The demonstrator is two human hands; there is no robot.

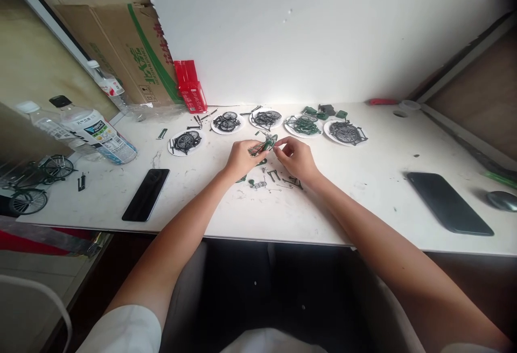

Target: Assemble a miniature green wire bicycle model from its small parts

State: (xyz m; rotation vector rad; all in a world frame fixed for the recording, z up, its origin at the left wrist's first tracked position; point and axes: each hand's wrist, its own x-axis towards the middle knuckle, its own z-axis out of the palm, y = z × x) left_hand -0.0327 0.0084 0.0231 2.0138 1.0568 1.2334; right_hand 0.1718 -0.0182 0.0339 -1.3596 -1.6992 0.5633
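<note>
Above the middle of the white table (363,207), my left hand (241,158) grips a small green model bicycle part (269,142) that has a spoked wheel in it. My right hand (298,158) meets it from the other side, thumb and forefinger pinched at its edge; any tiny piece between those fingertips is too small to make out. Below the hands lie loose green model parts (273,175) and thin metal bits. Behind them, paper plates carry black wheels and frames (264,118), and another holds green pieces (302,125).
A finished-looking model bicycle (36,181) stands at the left edge near plastic bottles (100,135). A phone (146,194) lies left of my arms, a dark flat slab (449,202) and a mouse (502,200) at right. A red box (190,86) and cardboard (129,51) stand behind.
</note>
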